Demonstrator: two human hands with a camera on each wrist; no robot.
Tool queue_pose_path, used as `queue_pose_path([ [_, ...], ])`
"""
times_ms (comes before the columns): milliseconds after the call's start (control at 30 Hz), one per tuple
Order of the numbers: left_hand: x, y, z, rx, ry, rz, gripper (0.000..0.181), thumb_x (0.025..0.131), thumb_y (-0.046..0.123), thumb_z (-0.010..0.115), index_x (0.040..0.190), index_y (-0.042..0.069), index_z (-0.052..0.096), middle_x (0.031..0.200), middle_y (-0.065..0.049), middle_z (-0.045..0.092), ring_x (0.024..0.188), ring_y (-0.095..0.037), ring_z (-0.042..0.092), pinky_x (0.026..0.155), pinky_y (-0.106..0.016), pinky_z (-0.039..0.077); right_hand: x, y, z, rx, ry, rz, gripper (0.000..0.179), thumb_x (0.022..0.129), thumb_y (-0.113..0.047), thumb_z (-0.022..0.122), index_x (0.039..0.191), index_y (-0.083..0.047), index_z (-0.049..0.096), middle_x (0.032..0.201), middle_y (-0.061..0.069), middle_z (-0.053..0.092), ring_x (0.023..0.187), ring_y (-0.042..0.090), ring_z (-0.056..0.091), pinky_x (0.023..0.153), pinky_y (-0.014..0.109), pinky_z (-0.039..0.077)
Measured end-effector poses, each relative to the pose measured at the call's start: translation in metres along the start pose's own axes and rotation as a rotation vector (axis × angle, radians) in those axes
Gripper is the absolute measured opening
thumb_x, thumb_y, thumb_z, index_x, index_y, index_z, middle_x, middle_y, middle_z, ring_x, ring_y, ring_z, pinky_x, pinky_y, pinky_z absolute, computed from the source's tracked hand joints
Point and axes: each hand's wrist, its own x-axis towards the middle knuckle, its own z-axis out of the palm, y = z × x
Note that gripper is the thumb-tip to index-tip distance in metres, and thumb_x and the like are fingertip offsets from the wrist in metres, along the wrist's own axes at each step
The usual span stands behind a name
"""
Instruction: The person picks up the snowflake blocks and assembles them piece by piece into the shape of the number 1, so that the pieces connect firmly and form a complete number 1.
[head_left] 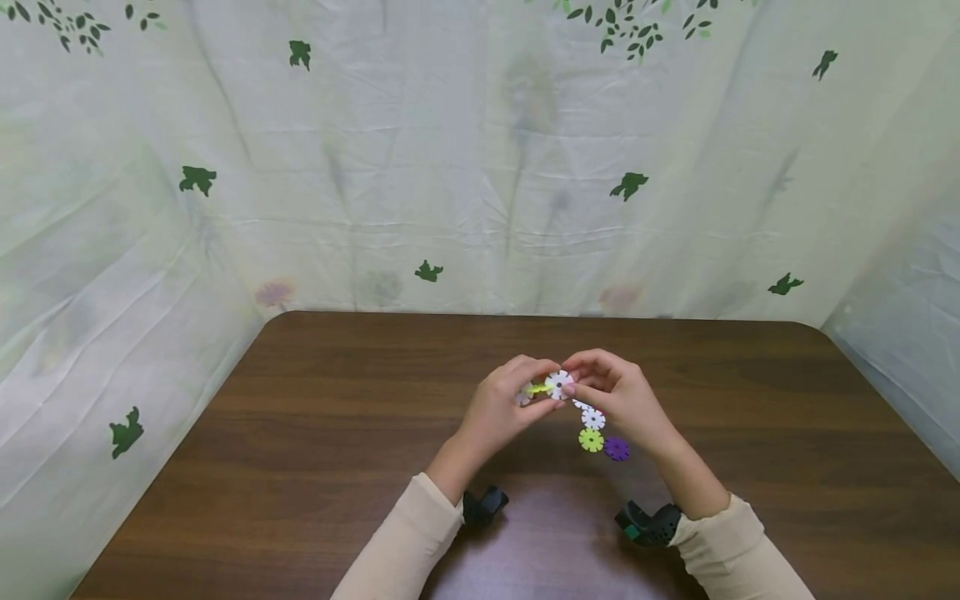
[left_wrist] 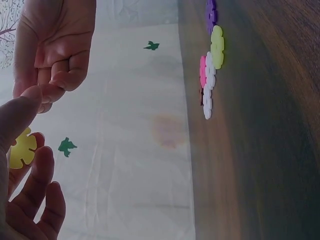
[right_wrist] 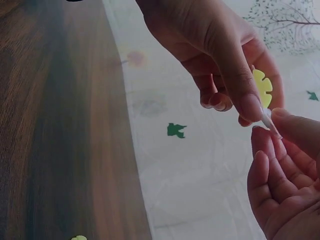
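Observation:
In the head view, my left hand [head_left: 501, 402] and right hand [head_left: 624, 398] meet above the table, around a small set of joined flower-shaped notched discs. Fingers of both hands pinch a white disc [head_left: 558, 384] that faces the camera. Slotted to it, nearly edge-on, is a yellow disc [head_left: 538, 388], seen more broadly in the right wrist view as a yellow disc [right_wrist: 262, 89] beside the left thumb. Another whitish disc [head_left: 524, 395] shows partly behind the left fingers. Right wrist view: the white disc [right_wrist: 270, 123] sits edge-on between both hands' fingertips.
Below the right hand lie a white disc [head_left: 593, 418], a yellow-green disc [head_left: 591, 440] and a purple disc [head_left: 617, 448]. The left wrist view adds a pink disc [left_wrist: 202, 71] among them. A patterned cloth [head_left: 450, 167] hangs behind the brown table [head_left: 337, 467].

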Motion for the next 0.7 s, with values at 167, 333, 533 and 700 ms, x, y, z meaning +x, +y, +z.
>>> queue_pose_path([
  [167,0.001,0.0,-0.001,0.0,-0.005,-0.003,0.033,0.072,0.012,0.076,0.103,0.008,0.063,0.091,0.0,0.06,0.079,-0.009,0.053,0.07,-0.017,0.043,-0.002,-0.013,-0.001,-0.055,0.018,0.005,0.027,0.078,0.01,0.062,0.104,0.009,0.054,0.091,0.019,0.057,0.079,0.02,0.059,0.068,0.025,0.049],
  [333,0.0,-0.001,-0.001,0.016,-0.009,-0.003,0.035,0.072,0.013,0.076,0.104,0.008,0.063,0.092,0.0,0.061,0.08,-0.007,0.053,0.072,-0.017,0.043,-0.007,-0.002,-0.012,-0.079,0.014,-0.021,0.038,0.078,0.007,0.064,0.114,0.003,0.053,0.102,0.017,0.058,0.091,0.024,0.058,0.078,0.028,0.047],
  [533,0.0,-0.002,-0.002,0.015,-0.001,-0.016,0.037,0.072,0.014,0.077,0.106,0.008,0.063,0.094,0.0,0.061,0.081,-0.008,0.054,0.073,-0.017,0.043,-0.018,0.013,-0.029,-0.202,-0.018,0.001,0.051,0.079,-0.007,0.068,0.125,-0.007,0.048,0.117,0.007,0.055,0.106,0.023,0.053,0.086,0.035,0.043],
  [700,-0.001,-0.002,-0.003,0.021,-0.002,-0.021,0.037,0.071,0.014,0.077,0.105,0.008,0.063,0.093,0.0,0.061,0.081,-0.007,0.053,0.073,-0.017,0.043,-0.03,0.02,-0.039,-0.277,-0.047,0.045,0.057,0.077,-0.012,0.071,0.128,-0.008,0.044,0.121,0.011,0.053,0.11,0.027,0.05,0.089,0.038,0.039],
])
